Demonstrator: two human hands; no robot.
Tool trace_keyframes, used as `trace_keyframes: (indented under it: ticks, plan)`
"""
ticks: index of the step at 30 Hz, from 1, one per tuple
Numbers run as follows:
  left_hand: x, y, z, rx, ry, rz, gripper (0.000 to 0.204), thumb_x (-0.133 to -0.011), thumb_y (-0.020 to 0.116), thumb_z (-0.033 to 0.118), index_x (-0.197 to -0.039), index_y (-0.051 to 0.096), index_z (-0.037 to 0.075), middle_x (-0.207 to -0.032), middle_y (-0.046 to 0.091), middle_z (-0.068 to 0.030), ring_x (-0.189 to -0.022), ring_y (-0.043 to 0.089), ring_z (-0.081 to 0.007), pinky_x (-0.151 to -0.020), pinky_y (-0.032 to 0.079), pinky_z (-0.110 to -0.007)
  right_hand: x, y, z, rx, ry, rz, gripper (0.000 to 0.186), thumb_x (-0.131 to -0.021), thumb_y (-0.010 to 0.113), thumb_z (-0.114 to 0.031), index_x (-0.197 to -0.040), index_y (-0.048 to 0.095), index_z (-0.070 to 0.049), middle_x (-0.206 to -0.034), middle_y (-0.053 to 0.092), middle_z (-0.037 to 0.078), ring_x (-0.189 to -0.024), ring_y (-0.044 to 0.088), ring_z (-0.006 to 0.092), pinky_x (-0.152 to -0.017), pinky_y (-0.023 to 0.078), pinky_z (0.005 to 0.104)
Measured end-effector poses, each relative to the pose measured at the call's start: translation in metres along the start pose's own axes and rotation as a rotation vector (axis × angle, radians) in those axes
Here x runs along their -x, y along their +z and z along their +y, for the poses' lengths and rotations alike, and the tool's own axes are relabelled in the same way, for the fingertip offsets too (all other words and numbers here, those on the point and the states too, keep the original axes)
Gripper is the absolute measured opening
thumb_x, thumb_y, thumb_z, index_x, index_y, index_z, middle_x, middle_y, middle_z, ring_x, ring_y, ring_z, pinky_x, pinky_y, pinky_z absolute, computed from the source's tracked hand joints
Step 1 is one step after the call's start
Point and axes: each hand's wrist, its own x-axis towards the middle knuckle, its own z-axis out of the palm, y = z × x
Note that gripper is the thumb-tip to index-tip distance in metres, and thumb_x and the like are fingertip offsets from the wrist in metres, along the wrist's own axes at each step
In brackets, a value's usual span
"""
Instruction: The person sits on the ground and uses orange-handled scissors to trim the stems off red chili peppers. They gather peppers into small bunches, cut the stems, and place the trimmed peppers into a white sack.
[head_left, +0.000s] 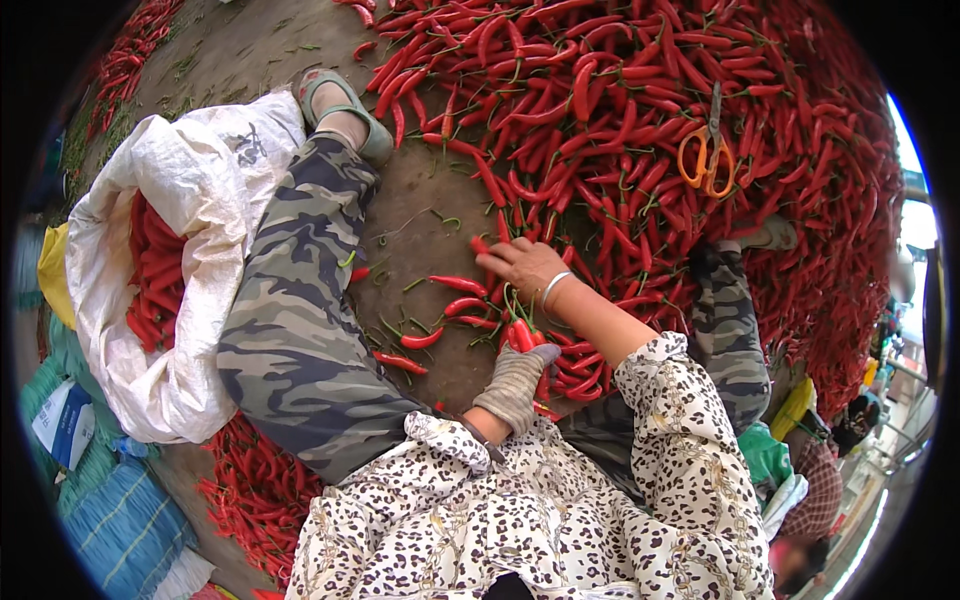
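Observation:
My left hand, in a grey knitted glove, is closed round a small bunch of red chili peppers, green stems pointing up and away from me. Just beyond it, my bare right hand, with a silvery bracelet at the wrist, reaches left over the edge of the pile. Its fingers are bent together at a red chili pepper, slightly blurred by the fingertips. Several loose chili peppers lie on the ground beside both hands.
A large heap of red chilies spreads ahead and right, with orange-handled scissors on top. At left stands an open white woven sack part filled with chilies. Broken green stems litter the bare ground. Behind the sack lie blue bundles.

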Motion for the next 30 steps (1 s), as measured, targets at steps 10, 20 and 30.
trace_keyframes:
  ticks: [10,20,30]
  plan:
    - [-0.001,-0.002,0.003,-0.053,-0.062,-0.067,0.017,-0.075,0.065,0.01,-0.085,0.052,0.01,-0.064,0.055,-0.003,-0.052,0.054,-0.0146,-0.047,0.047,-0.028,0.1,0.021,0.056,-0.087,0.125,-0.16,0.034,-0.078,0.051,-0.012,-0.112,0.053,-0.017,-0.112,0.053,0.002,-0.09,0.059,0.0246,-0.072,0.049,0.0364]
    - [-0.012,-0.005,0.01,0.021,0.06,0.081,0.026,-0.073,0.067,0.012,-0.09,0.049,0.009,-0.064,0.055,-0.0061,-0.049,0.055,-0.0171,-0.045,0.048,-0.029,0.092,0.017,0.028,-0.336,0.558,0.111,0.026,-0.082,0.055,-0.023,-0.104,0.054,-0.01,-0.108,0.054,0.013,-0.09,0.058,0.0313,-0.074,0.049,0.0414]
    - [-0.004,-0.006,0.014,-0.076,0.029,-0.029,0.028,-0.072,0.066,0.011,-0.095,0.05,0.007,-0.068,0.057,-0.0071,-0.049,0.056,-0.0173,-0.043,0.048,-0.029,0.055,0.053,-0.004,-0.16,0.826,0.207,0.049,-0.071,0.066,-0.024,-0.114,0.046,-0.011,-0.1,0.055,0.01,-0.088,0.059,0.0269,-0.072,0.05,0.0383]
